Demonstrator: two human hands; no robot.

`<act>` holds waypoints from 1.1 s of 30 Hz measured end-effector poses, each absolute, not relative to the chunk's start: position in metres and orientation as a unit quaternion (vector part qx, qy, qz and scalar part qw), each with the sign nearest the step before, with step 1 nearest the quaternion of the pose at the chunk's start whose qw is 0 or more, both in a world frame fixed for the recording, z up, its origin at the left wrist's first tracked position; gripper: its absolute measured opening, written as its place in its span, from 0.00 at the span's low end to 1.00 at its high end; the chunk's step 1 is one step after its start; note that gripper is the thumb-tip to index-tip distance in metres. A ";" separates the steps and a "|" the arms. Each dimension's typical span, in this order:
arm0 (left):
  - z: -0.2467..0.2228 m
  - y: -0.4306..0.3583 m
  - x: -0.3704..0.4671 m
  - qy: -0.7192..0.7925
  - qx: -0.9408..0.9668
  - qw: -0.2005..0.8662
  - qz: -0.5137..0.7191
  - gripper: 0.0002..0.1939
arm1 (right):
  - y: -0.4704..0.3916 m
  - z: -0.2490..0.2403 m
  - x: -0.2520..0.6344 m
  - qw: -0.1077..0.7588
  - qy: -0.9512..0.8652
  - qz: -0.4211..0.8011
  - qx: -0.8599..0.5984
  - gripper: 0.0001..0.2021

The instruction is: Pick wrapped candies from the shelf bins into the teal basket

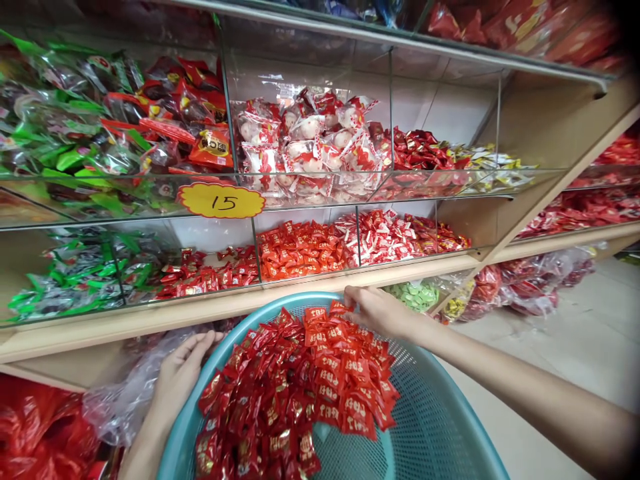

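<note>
A teal plastic basket (440,393) with perforated walls is tilted toward the shelf front and holds red wrapped candies (270,393), darker on the left and brighter on the right. At the basket's left rim is my left hand (187,363), its fingers bent near the edge; what it grips, if anything, is partly hidden. My right hand (373,310) reaches over the far rim, fingers closed at the edge beside the bright red candies. Whether it pinches the rim or a candy is too small to tell.
Glass-fronted shelves (310,287) with sorted wrapped candies rise just beyond the basket. A yellow price tag (221,201) reads 15. Plastic bags (530,280) lie under the shelf at right; red bags (45,427) are lower left.
</note>
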State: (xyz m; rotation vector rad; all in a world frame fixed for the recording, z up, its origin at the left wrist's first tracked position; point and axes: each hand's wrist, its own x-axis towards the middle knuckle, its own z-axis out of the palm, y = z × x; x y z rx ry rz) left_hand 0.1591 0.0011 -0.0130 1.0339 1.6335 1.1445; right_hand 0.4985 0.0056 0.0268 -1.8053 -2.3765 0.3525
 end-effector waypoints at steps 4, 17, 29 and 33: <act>-0.014 0.002 0.159 0.663 0.403 0.439 0.453 0.23 | 0.008 0.023 0.491 0.029 -0.791 0.098 -0.603 0.06; -0.020 0.003 0.155 0.644 0.413 0.444 0.467 0.21 | 0.002 0.038 0.468 -0.024 -0.791 0.019 -0.611 0.09; -0.017 0.003 0.158 0.632 0.385 0.470 0.482 0.22 | 0.124 0.057 0.403 0.155 -0.862 0.142 -0.460 0.14; -0.016 0.004 0.159 0.626 0.374 0.479 0.489 0.21 | 0.141 0.045 0.390 0.147 -0.878 0.159 -0.426 0.21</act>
